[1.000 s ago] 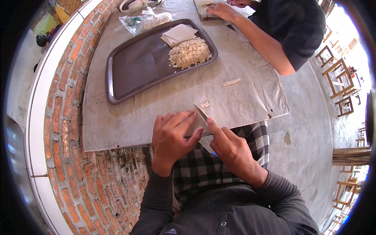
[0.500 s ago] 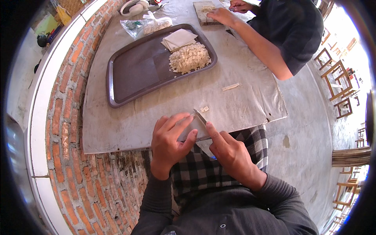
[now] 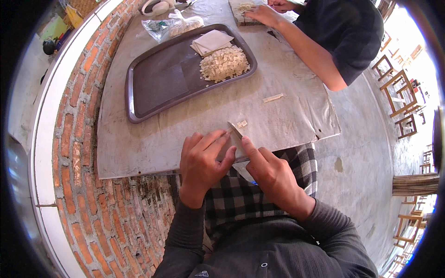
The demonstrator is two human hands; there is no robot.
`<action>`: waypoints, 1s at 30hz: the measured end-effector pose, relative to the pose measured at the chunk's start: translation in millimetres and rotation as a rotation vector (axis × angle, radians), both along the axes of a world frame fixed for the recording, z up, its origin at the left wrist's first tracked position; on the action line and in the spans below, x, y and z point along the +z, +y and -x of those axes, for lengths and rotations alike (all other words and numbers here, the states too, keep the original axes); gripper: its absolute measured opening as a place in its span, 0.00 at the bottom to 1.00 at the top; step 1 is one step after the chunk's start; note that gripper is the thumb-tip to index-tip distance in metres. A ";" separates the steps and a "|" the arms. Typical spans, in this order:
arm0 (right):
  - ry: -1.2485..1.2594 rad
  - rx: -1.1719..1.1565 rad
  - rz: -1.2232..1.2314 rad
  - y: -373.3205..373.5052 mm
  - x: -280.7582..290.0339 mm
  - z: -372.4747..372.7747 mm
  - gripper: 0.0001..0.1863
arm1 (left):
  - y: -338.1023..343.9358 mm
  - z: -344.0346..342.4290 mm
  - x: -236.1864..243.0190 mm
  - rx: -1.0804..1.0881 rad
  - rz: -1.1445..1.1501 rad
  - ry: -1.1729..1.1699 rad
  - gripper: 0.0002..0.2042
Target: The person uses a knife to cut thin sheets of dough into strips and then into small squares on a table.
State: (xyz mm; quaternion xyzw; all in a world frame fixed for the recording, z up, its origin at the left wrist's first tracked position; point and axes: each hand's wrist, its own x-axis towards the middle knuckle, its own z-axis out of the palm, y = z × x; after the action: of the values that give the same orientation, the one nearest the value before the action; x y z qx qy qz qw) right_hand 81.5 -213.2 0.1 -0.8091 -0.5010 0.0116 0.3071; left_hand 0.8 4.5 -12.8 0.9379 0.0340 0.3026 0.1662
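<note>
My right hand (image 3: pixel 269 171) grips a small knife (image 3: pixel 235 130), its index finger stretched along the back of the blade. The blade tip points up-left at the tabletop, beside a few small pale cut pieces (image 3: pixel 242 124). Left of the blade, my left hand (image 3: pixel 201 162) bends its fingers down, fingertips pressed close to the knife. Whatever lies under those fingertips is hidden; the thumb stays a little apart from them. Farther right on the table rests a thin pale strip (image 3: pixel 273 97).
Beyond my hands stands a brown tray (image 3: pixel 139 99) with a heap of pale chips (image 3: pixel 225 64) and stacked pale sheets (image 3: pixel 213 41). A clear bag (image 3: pixel 183 24) and headphones (image 3: pixel 160 6) lie behind. Another person's hand (image 3: pixel 263 15) works over a board (image 3: pixel 238 18). A brick wall (image 3: pixel 76 148) borders the left.
The knife and my right hand have shifted slightly up and left. My left hand stays nearly in place. The other person's hands have moved a little; the view has tilted slightly.
</note>
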 end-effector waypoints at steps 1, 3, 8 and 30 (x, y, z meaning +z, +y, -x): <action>-0.002 -0.014 -0.012 -0.9 -2.2 0.4 0.42 | -0.1 -0.1 0.5 0.001 -0.001 0.001 0.16; 0.007 -0.033 -0.033 -3.1 -3.2 1.2 0.40 | -0.2 0.3 1.3 0.002 -0.002 0.002 0.16; 0.008 -0.046 -0.125 -1.6 -0.7 6.0 0.40 | -0.7 -0.7 0.1 -0.004 0.004 -0.003 0.16; 0.074 -0.006 -0.039 -0.7 1.0 9.3 0.38 | 1.5 -1.7 -3.6 0.001 -0.008 -0.014 0.15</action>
State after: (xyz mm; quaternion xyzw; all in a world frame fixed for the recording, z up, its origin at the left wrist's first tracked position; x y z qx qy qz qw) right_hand 72.2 -213.9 1.2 -0.8034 -0.4871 0.0309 0.3412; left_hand 2.5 6.0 -16.4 0.9363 0.0318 0.3096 0.1625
